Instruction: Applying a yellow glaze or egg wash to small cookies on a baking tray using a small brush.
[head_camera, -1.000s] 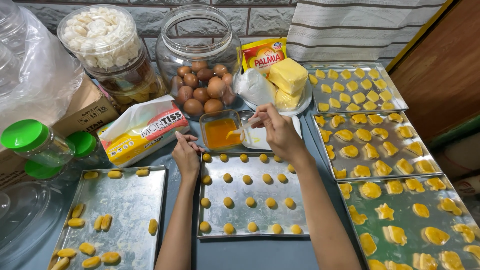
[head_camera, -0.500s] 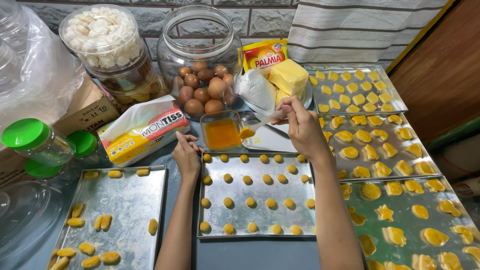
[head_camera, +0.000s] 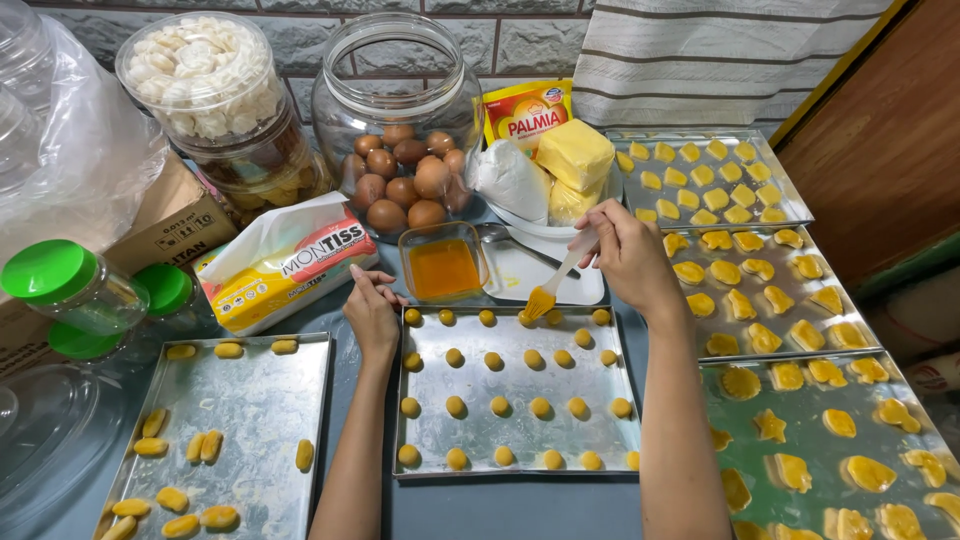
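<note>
Left of the left hand, a tray (head_camera: 300, 400) of elongated dough pieces is sitting near a tissue pack (head_camera: 290, 265) and green-lidded jars (head_camera: 75, 290).

The left hand (head_camera: 372, 312) is resting on the near-left corner of the centre tray (head_camera: 520, 385), fingers bent loosely and gripping nothing; it appears to be steadying the tray edge. Just beyond its fingertips a small glass dish of orange egg wash (head_camera: 443, 265) is standing.

The right hand (head_camera: 625, 250) is pinching the pale handle of a pastry brush (head_camera: 552, 285), whose yellow bristles are touching the back row of round dough balls (head_camera: 527, 318), below and to the left of that hand. Most balls on this tray are looking matt; glazing coverage cannot be confirmed.

Judgement: the glazing is going best with light strokes on each ball's top, brush wiped against the dish first, so that wash is not pooling on the metal and scorching. The steadying hand should be kept clear of the nearest dough.

Right of the right hand, trays of glazed shaped cookies (head_camera: 760, 280) are lying just beside the centre tray.
</note>
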